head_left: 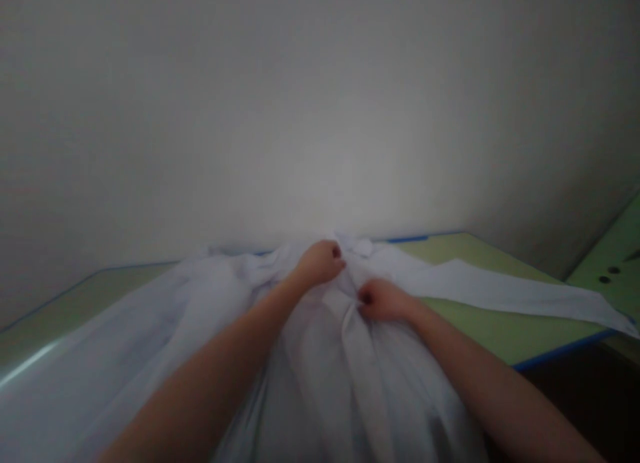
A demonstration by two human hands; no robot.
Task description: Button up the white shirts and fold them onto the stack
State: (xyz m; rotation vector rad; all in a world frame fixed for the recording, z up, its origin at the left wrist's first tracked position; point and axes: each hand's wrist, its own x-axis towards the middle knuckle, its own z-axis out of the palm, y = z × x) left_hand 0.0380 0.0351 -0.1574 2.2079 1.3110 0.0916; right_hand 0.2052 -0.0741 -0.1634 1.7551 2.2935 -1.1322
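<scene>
A thin white garment or cloth [165, 343] lies spread over a green table [480, 323] with a blue edge. My left hand [320, 261] is closed on a bunch of the cloth near its far end. My right hand [383, 299] is closed on a fold of the same cloth, a little nearer and to the right. One long strip or sleeve of the cloth [505, 289] stretches off to the right across the table. The picture is dim and soft, so the fingers' exact hold is unclear.
A plain pale wall [320, 103] rises right behind the table. A second green surface [613, 256] with dark holes sits at the far right, apart from the table. The table's right corner drops to a dark floor [575, 383].
</scene>
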